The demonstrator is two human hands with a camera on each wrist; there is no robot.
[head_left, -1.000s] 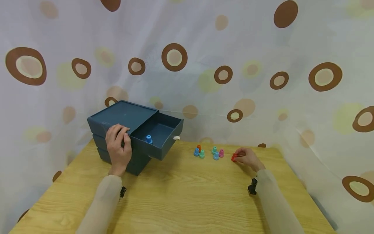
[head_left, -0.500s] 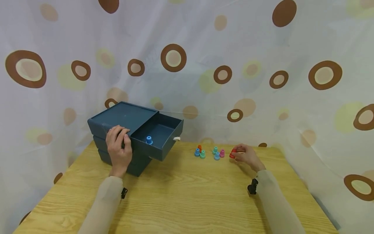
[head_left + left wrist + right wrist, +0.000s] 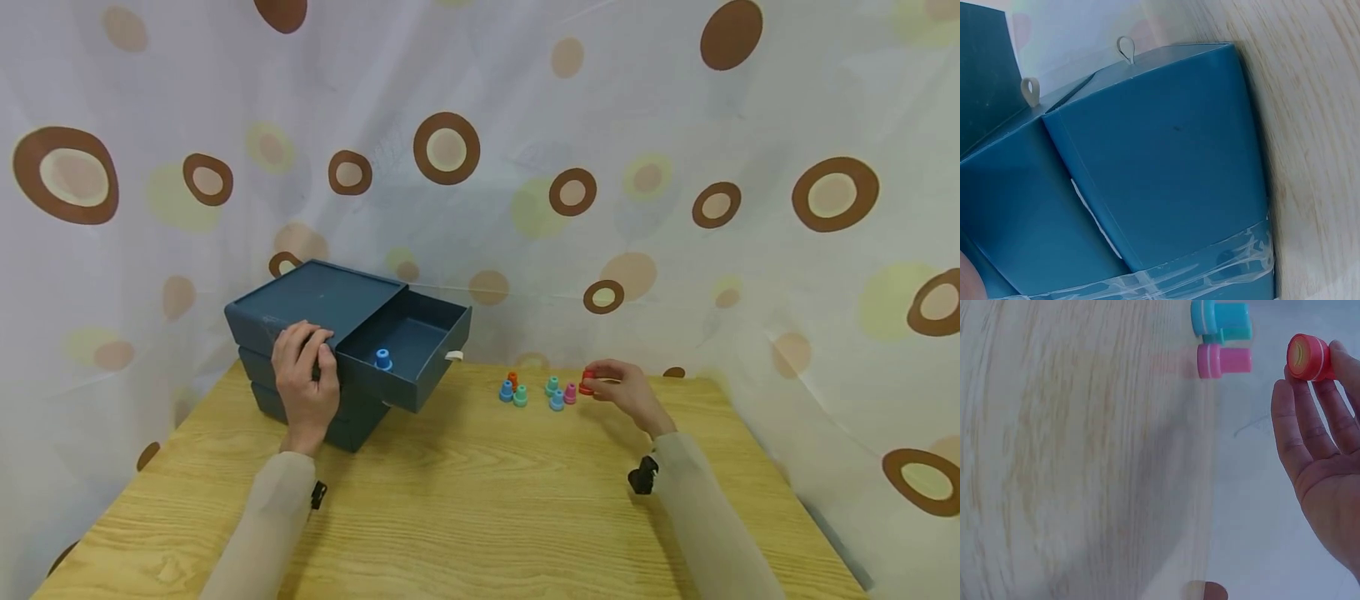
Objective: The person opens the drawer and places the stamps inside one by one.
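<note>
A dark blue three-tier drawer cabinet stands at the left, its top drawer pulled out. My left hand rests against the cabinet's near side, fingertips by the upper edge next to the drawer opening. Inside the drawer stands a blue toy stamp. My right hand pinches a red toy stamp between thumb and fingers, raised off the table and tilted so its yellowish face shows in the right wrist view. Just left of it are a pink stamp, a light blue stamp and a green stamp.
Farther left on the wooden table stand an orange stamp, a blue stamp and a mint stamp. A white pull loop sticks out from the drawer front. Clear tape wraps the cabinet. A patterned curtain hangs behind.
My right hand has lifted the red stamp from the table and carried it left, close to the pink stamp. The left hand stays on the cabinet.
</note>
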